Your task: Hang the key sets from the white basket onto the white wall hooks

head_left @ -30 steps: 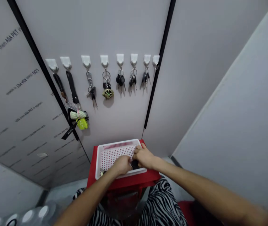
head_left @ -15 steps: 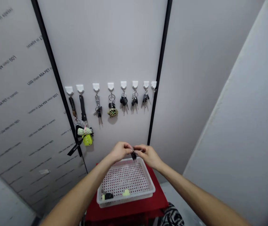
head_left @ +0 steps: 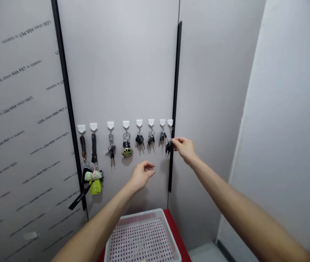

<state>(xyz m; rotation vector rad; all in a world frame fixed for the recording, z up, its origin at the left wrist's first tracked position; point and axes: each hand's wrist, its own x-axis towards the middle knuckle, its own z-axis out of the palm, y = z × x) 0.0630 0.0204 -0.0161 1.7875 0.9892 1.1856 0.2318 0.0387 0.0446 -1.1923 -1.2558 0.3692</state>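
Note:
Pinched in my right hand (head_left: 185, 148) is a bunch of keys (head_left: 168, 147), dangling just below the rightmost white hook (head_left: 170, 124). My left hand (head_left: 143, 175) is in front of the wall above the basket, fingers loosely bent and apart, holding nothing. Close beside the held keys, another key bunch (head_left: 162, 137) hangs from the neighbouring hook. Further left along the row hang more key bunches, one with a gold eye-shaped pendant (head_left: 127, 152). Two dark straps hang at the left end, near a lime-green tag (head_left: 95, 187).
A white perforated basket (head_left: 140, 217) stands on a red surface (head_left: 177, 233) below the hooks. Black vertical strips (head_left: 175, 91) run along the wall panels. A side wall (head_left: 282, 120) rises at the right.
My right hand has carried the keys up from above the basket to near the rightmost hook. My left hand has let go of them and risen slightly. The view has tilted up.

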